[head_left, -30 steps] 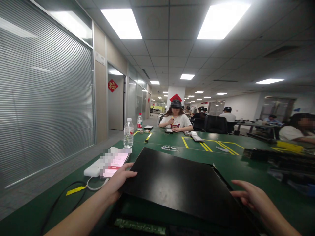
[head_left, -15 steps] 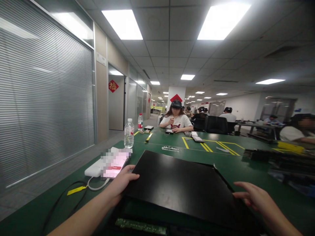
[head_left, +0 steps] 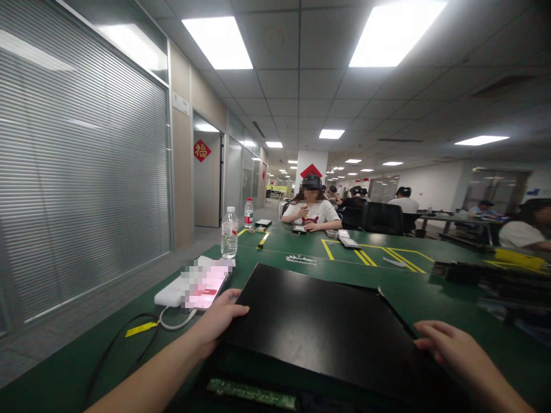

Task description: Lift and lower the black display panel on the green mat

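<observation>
A wide, flat black screen panel (head_left: 318, 321) lies tilted in front of me, its upper face glossy. My left hand (head_left: 224, 315) grips its left edge, thumb on top and the other fingers partly hidden beneath. At the right edge, my right hand (head_left: 443, 341) is closed with thumb and forefinger against the panel's rim. Below the near edge a green circuit board (head_left: 252, 393) shows in a dark area, partly cut off by the frame.
Left of the panel are a phone (head_left: 209, 287) with a white cable, a white box (head_left: 170, 291) and a water bottle (head_left: 229, 232). A dark stack of parts (head_left: 473, 281) stands at right. Across the green table (head_left: 275, 281) a person (head_left: 312, 212) works with small items.
The view has shifted slightly, moving everything a little to the right. My right thumb and forefinger have come closer together at the panel's edge. My left hand keeps its hold.
</observation>
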The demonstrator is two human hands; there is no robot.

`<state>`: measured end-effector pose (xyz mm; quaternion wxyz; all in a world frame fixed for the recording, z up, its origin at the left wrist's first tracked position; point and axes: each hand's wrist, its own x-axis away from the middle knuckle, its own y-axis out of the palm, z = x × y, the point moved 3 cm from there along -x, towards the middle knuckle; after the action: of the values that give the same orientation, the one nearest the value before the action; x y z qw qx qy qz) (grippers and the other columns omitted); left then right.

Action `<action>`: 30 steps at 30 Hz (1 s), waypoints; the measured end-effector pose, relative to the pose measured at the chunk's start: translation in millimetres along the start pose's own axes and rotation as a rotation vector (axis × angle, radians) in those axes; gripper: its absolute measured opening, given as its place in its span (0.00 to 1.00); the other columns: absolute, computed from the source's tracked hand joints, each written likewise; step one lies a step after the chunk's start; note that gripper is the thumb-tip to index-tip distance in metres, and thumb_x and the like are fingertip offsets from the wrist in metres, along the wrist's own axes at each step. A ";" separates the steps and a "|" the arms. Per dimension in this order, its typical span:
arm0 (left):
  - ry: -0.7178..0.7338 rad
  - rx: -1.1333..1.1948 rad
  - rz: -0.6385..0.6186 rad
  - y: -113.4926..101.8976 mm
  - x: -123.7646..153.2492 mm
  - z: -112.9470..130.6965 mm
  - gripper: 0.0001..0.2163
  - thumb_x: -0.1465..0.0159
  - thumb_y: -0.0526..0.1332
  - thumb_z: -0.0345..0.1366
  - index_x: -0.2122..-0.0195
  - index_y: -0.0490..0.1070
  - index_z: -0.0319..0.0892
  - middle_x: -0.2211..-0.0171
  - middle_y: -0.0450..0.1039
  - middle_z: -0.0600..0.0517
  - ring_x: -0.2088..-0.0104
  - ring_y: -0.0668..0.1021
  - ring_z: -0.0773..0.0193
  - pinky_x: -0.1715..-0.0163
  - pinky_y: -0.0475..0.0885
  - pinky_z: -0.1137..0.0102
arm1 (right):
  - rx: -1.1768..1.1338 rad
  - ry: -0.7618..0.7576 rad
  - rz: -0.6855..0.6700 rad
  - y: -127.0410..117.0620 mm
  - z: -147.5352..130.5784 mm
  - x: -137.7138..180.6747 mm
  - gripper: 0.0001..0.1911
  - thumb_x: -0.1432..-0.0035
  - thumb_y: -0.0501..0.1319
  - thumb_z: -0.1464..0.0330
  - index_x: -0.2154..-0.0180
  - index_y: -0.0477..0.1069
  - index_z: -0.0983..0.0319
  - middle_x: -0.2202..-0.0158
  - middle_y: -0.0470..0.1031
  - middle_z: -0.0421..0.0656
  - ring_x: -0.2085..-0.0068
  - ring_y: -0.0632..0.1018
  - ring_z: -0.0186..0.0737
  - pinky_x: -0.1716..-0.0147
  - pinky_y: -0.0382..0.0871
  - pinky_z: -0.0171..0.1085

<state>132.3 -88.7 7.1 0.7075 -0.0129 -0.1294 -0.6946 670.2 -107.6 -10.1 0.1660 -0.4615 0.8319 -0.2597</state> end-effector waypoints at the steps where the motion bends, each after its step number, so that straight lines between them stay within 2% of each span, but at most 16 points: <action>1: 0.010 0.009 0.007 0.6 0.2 0.1 0.22 0.49 0.71 0.28 0.52 0.73 0.43 0.66 0.87 0.49 0.66 0.88 0.51 0.62 0.81 0.61 | 0.020 -0.011 0.003 0.1 1.0 -0.9 0.26 0.56 0.60 0.44 0.64 0.80 0.56 0.71 0.87 0.51 0.73 0.82 0.53 0.70 0.74 0.48; 3: 0.035 0.023 0.008 2.1 1.0 0.7 0.22 0.51 0.71 0.27 0.54 0.73 0.42 0.65 0.87 0.48 0.64 0.89 0.49 0.60 0.81 0.61 | 0.046 -0.016 0.000 0.1 2.6 -2.1 0.27 0.57 0.59 0.44 0.64 0.80 0.55 0.71 0.87 0.52 0.71 0.83 0.55 0.69 0.74 0.49; 6: 0.059 0.030 -0.020 3.7 1.7 1.2 0.22 0.53 0.71 0.27 0.56 0.74 0.42 0.65 0.88 0.47 0.61 0.89 0.48 0.57 0.81 0.60 | 0.072 -0.012 -0.013 -0.9 3.6 -2.9 0.27 0.56 0.58 0.44 0.63 0.80 0.55 0.70 0.88 0.51 0.73 0.82 0.54 0.68 0.75 0.50; 12: 0.067 0.044 -0.049 2.4 0.0 1.1 0.23 0.58 0.72 0.30 0.59 0.74 0.44 0.66 0.89 0.48 0.61 0.89 0.47 0.56 0.80 0.59 | 0.165 -0.038 -0.050 -2.2 4.6 -5.9 0.23 0.53 0.59 0.47 0.64 0.82 0.53 0.68 0.89 0.49 0.69 0.85 0.56 0.65 0.77 0.50; 17: 0.051 0.044 -0.083 2.7 1.9 4.4 0.25 0.61 0.74 0.32 0.59 0.76 0.44 0.64 0.89 0.47 0.57 0.89 0.44 0.53 0.80 0.58 | 0.210 -0.060 -0.015 -0.2 2.8 -4.9 0.22 0.50 0.58 0.50 0.63 0.84 0.53 0.70 0.89 0.47 0.69 0.86 0.55 0.66 0.77 0.48; 23: 0.039 0.060 -0.092 2.9 4.5 6.5 0.22 0.56 0.78 0.37 0.59 0.78 0.43 0.61 0.90 0.44 0.52 0.89 0.43 0.49 0.79 0.59 | 0.282 -0.058 -0.009 -1.2 -13.8 8.0 0.20 0.55 0.60 0.53 0.65 0.84 0.52 0.69 0.89 0.46 0.65 0.86 0.59 0.63 0.75 0.50; 30: -0.006 0.049 -0.026 2.4 5.7 7.4 0.23 0.48 0.74 0.31 0.49 0.80 0.41 0.62 0.90 0.46 0.55 0.90 0.47 0.54 0.81 0.61 | 0.269 -0.091 0.003 -2.6 -14.9 9.1 0.16 0.58 0.62 0.54 0.68 0.84 0.51 0.71 0.88 0.45 0.64 0.85 0.60 0.62 0.74 0.50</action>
<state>133.5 -92.7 15.7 0.6982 0.0042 -0.1486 -0.7003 659.6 -112.3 3.1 0.2640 -0.4451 0.7820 -0.3473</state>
